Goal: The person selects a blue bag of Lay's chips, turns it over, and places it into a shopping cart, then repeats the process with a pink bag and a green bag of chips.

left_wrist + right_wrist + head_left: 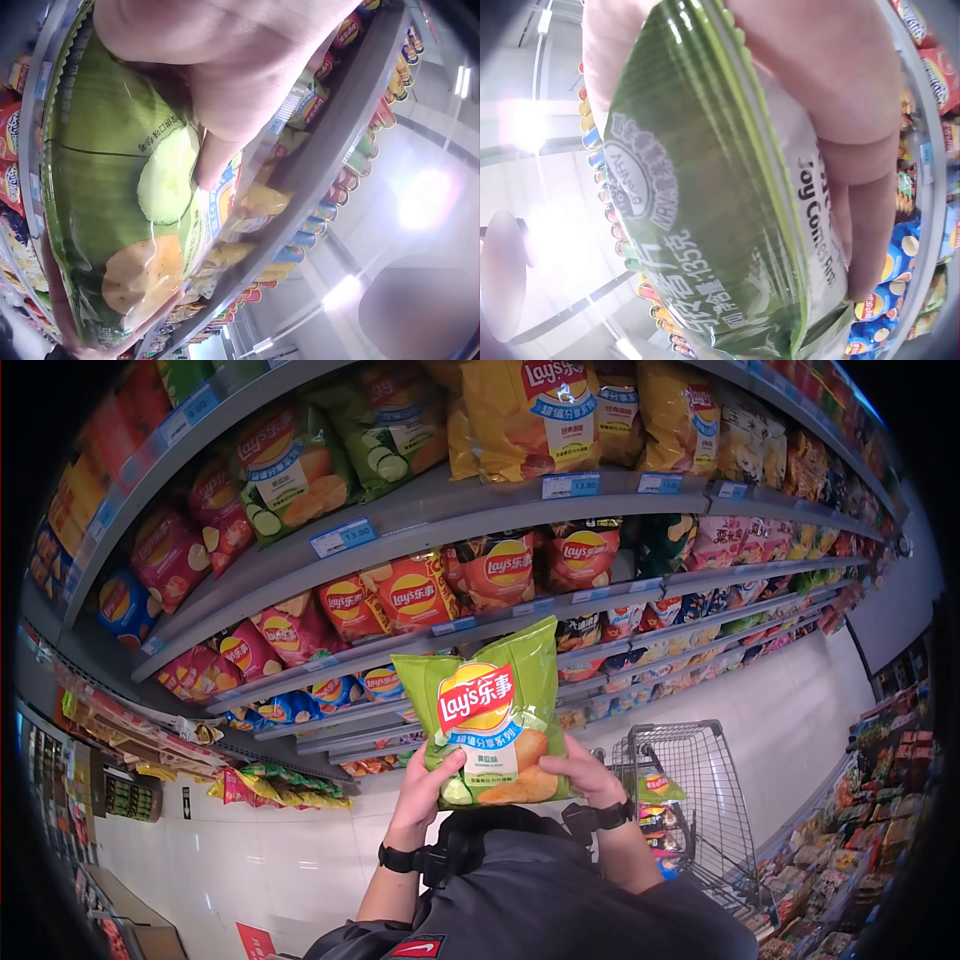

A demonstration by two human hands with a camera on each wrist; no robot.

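Note:
Between both hands a green bag of Lay's potato chips (485, 720) is held upright in front of the chest, its printed front facing the head camera. My left hand (425, 785) grips the lower left side, thumb across the front by the cucumber picture. On the lower right side my right hand (590, 772) holds the bag, its thumb over the printed chips. The left wrist view shows the bag's green lower side (97, 202) under the thumb. In the right wrist view, fingers (870, 217) wrap behind the crimped bottom edge of the bag.
Curved shelves (420, 510) of chip bags rise ahead, with matching green bags (290, 470) at the upper left and yellow bags (530, 420) beside them. A wire shopping cart (720, 790) with several bags inside stands at the right. Another stocked shelf (850, 840) lines the far right.

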